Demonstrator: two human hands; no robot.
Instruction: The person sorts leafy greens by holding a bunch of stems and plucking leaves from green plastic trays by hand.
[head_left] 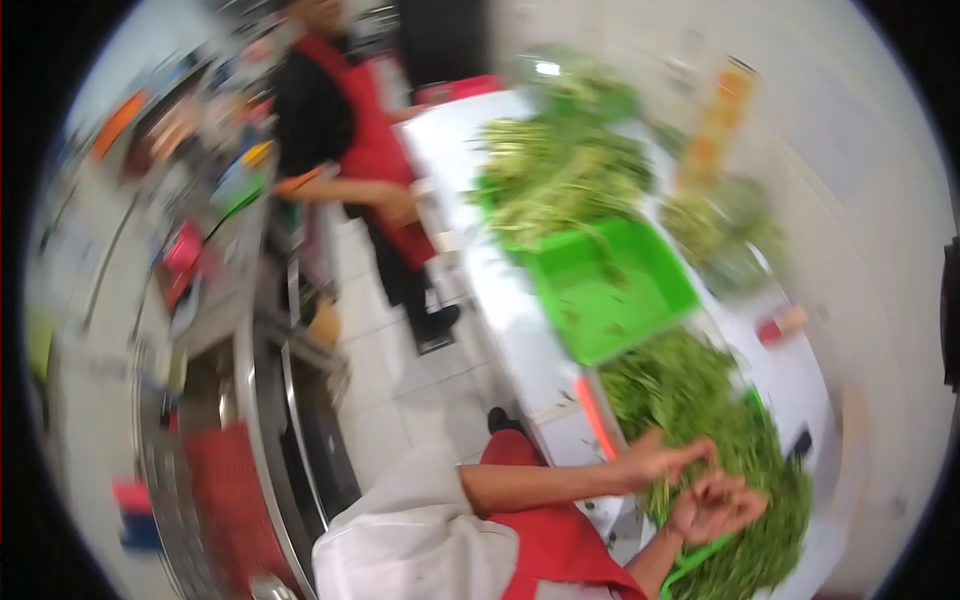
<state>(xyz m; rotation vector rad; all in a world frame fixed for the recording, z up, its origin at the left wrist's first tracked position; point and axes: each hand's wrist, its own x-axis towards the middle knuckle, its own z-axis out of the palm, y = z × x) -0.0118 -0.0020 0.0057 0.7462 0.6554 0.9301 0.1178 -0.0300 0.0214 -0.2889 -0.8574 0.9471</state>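
My left hand (662, 462) is over a heap of leafy greens (675, 385), its fingers stretched out and somewhat blurred. Just below it in the head view, my right hand (714, 507) is turned palm up, with loosely curled fingers apart. I see nothing held in either hand. Long green leaves spread beneath and beyond both hands, covering most of a green container whose rim (700, 560) shows near my right wrist. A green tray (610, 290) with a few leaf scraps inside stands beside the heap.
More pale-stemmed greens (565, 185) lie at the table's far end. Bagged vegetables (735, 235), a yellow box (718, 120) and a red-capped item (780, 327) line the wall side. A co-worker in a red apron (385, 150) stands beside the white table (515, 325). A metal counter (245, 400) is opposite.
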